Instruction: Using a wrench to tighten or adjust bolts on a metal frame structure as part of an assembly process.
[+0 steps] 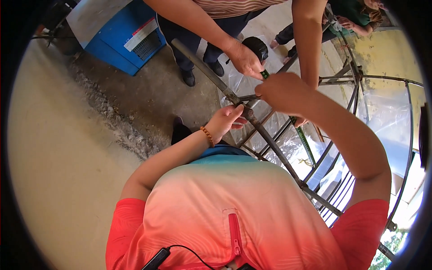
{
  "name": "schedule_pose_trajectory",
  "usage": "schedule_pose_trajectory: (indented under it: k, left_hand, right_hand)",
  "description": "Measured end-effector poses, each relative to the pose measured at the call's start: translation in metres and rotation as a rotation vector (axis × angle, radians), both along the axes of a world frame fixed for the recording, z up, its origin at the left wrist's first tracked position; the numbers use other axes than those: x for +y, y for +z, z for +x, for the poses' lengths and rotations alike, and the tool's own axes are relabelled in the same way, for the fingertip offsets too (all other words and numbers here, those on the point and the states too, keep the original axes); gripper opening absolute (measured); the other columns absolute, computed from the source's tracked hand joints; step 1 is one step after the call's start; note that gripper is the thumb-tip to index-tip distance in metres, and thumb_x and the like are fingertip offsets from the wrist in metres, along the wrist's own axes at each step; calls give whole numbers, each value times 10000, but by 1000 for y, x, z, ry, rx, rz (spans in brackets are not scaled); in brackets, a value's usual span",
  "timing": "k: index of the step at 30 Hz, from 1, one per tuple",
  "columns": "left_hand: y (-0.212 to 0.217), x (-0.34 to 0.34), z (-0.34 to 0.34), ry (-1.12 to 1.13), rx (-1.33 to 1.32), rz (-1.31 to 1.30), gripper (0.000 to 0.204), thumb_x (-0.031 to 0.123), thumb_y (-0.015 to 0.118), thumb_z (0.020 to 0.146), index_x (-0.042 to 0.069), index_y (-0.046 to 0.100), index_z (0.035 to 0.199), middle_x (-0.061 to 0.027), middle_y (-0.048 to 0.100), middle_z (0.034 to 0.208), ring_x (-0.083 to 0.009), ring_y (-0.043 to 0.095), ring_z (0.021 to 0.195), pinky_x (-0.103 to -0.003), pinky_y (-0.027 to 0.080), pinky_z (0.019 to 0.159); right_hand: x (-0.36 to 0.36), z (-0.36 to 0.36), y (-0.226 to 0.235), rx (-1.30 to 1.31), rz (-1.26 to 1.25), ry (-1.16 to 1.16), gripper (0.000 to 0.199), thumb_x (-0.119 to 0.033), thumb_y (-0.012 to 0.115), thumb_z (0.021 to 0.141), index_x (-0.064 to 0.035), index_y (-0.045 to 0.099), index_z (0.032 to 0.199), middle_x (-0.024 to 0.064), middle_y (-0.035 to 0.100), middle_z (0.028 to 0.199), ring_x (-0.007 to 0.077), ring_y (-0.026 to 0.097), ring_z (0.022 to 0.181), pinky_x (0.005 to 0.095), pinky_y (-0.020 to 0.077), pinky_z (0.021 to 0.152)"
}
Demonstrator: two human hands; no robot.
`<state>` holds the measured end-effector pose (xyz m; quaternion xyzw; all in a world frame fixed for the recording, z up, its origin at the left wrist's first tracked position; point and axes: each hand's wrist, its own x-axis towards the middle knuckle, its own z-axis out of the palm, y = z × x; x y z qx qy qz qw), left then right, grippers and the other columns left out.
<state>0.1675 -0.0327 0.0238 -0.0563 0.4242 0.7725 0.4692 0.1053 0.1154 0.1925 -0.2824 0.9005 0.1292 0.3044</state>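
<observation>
My left hand point(224, 122), with a beaded bracelet point(207, 136) at its wrist, grips a grey metal pipe point(274, 146) near a joint, thumb against it. The pipe slants from upper left to lower right, close in front of my body. My right hand point(284, 93) is closed, knuckles up, beyond the pipe. A green strip with dark markings point(306, 146) shows on both sides of this fist; my fingertips are hidden. Touching it is a co-worker's hand point(245, 59), which pinches the strip's upper part. The co-worker's other hand point(300, 121) is partly hidden lower along the strip.
Thin metal bars point(357, 81) form a frame at the right, with clear plastic sheeting point(382, 112) around it. A round black bundle point(255, 47) is behind the co-worker's hand. A blue box-shaped unit point(123, 40) stands far left. Another person point(351, 20) is at upper right.
</observation>
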Motion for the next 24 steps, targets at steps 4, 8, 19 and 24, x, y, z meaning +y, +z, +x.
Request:
schedule_pose_trajectory:
  k: [4, 8, 19, 24]
  left_hand:
    - [5, -3, 1, 8, 45, -8, 331, 383, 492, 888, 71, 533, 990, -51, 601, 923, -137, 588, 852, -271, 473, 747]
    - [-7, -2, 4, -24, -7, -12, 363, 432, 525, 857, 75, 550, 921, -54, 615, 861, -114, 585, 765, -248, 481, 674]
    - [10, -2, 2, 6, -103, -91, 334, 377, 537, 862, 57, 527, 957, -67, 601, 885, -187, 608, 848, -303, 492, 728]
    - [11, -1, -5, -30, -128, -84, 336, 378, 547, 855, 63, 515, 965, -59, 600, 875, -188, 608, 836, -307, 495, 714]
  right_hand:
    - [-12, -1, 20, 131, -130, -93, 162, -162, 506, 794, -119, 608, 912, 129, 603, 695, 315, 613, 713, 416, 482, 614]
    - [5, 9, -7, -28, 25, -34, 188, -103, 523, 730, -118, 620, 890, 113, 614, 711, 306, 627, 726, 409, 493, 604]
    - [0, 14, 10, 55, -31, -5, 134, -122, 500, 736, -103, 616, 800, 107, 615, 714, 273, 634, 700, 397, 494, 568]
    - [10, 28, 2, 243, -231, -153, 109, -107, 532, 712, -109, 618, 779, 98, 619, 707, 261, 634, 675, 392, 492, 546]
